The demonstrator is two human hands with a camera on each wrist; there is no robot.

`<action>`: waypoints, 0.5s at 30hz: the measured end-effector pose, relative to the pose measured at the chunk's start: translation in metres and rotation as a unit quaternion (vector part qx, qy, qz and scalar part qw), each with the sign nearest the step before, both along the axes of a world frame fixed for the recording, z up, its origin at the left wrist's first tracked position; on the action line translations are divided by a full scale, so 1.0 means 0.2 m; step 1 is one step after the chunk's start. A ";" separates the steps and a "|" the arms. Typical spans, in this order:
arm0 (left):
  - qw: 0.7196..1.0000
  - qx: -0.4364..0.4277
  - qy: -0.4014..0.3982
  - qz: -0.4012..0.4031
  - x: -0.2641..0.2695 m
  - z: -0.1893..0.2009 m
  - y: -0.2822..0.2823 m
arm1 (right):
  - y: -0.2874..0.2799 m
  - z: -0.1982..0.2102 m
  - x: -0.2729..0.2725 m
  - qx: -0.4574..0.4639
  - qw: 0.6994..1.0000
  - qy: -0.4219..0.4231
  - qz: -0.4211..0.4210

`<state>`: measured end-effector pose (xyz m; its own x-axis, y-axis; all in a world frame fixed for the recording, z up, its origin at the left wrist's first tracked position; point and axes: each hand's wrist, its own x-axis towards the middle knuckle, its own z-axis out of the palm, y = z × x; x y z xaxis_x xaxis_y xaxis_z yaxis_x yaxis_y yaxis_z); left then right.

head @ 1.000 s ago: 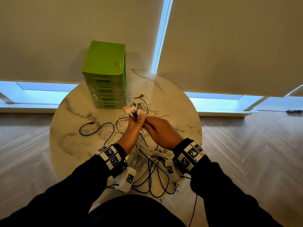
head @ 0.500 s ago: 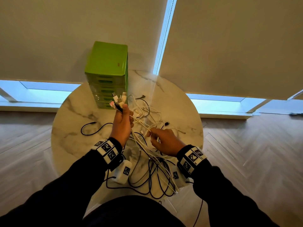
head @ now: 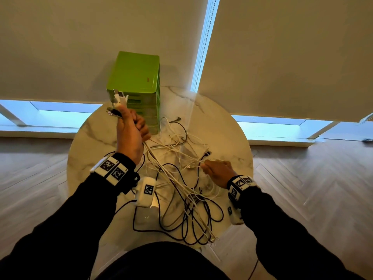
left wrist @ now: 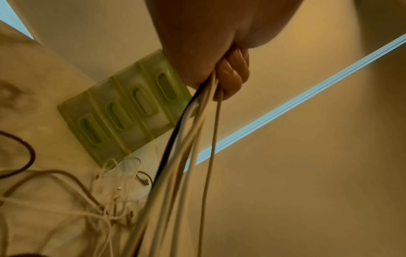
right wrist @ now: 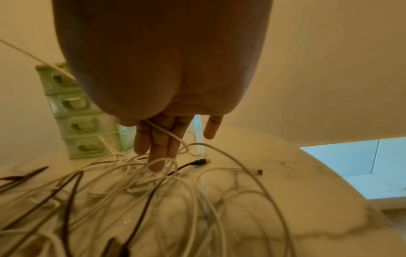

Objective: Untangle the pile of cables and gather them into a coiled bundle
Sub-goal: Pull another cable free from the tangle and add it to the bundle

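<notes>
Left hand (head: 131, 136) is up in the air, fist closed round a bunch of white and black cable ends (head: 118, 104), plugs poking out the top. The strands run down to the messy pile of thin white and black cables (head: 187, 201) spread from the middle to the near edge of the round marble surface (head: 88, 142). Right hand (head: 217, 171) sits low near the right edge, thumb pinching one white cable (right wrist: 169, 135) against straight fingers. Green plastic drawer unit (head: 135, 77) stands at the far edge.

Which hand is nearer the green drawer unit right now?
Left. The left hand, gripping a bunch of cable ends, is raised right in front of the green drawer unit. The right hand is lower and off to the right, over the tangled cables.
</notes>
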<state>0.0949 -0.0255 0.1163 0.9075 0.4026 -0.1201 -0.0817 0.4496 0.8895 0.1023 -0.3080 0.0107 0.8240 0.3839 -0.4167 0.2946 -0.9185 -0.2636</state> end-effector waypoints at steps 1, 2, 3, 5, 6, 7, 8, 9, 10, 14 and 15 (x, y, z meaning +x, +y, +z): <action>1.000 0.009 -0.003 -0.002 0.00 0.02 0.02 | -0.01 0.00 0.02 -0.010 1.000 -0.008 -0.017; 1.000 0.023 -0.005 -0.008 0.00 0.03 0.03 | -0.02 0.00 0.06 -0.010 0.999 -0.016 -0.037; 0.999 0.043 -0.004 -0.017 0.00 0.03 0.03 | -0.01 0.01 0.09 0.003 0.998 -0.025 -0.066; 0.995 0.083 0.013 -0.047 -0.02 0.00 0.03 | 0.04 0.07 0.15 0.058 0.992 -0.045 -0.103; 0.993 0.093 0.028 -0.067 -0.04 -0.03 0.02 | 0.07 0.11 0.17 0.096 0.988 -0.058 -0.104; 0.990 0.099 0.046 -0.090 -0.05 -0.06 0.01 | 0.13 0.16 0.18 0.137 0.983 -0.069 -0.100; 0.986 0.104 0.067 -0.110 -0.05 -0.10 0.00 | 0.19 0.23 0.18 0.183 0.976 -0.076 -0.089; 0.982 0.107 0.088 -0.125 -0.07 -0.12 -0.02 | 0.25 0.29 0.16 0.220 0.969 -0.081 -0.074; 0.979 0.104 0.108 -0.135 -0.07 -0.14 -0.04 | 0.32 0.33 0.15 0.248 0.963 -0.087 -0.053; 0.970 0.102 0.153 -0.158 -0.09 -0.17 -0.11 | 0.52 0.46 0.05 0.298 0.949 -0.099 0.026; 0.973 0.085 0.141 -0.161 -0.08 -0.17 -0.10 | 0.55 0.47 0.03 0.294 0.950 -0.093 0.050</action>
<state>0.0780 -0.0455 0.0825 0.9304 0.1380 -0.3396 0.2979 0.2551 0.9199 0.1081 -0.1978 0.1037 0.8097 0.5853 0.0436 0.4644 -0.5935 -0.6573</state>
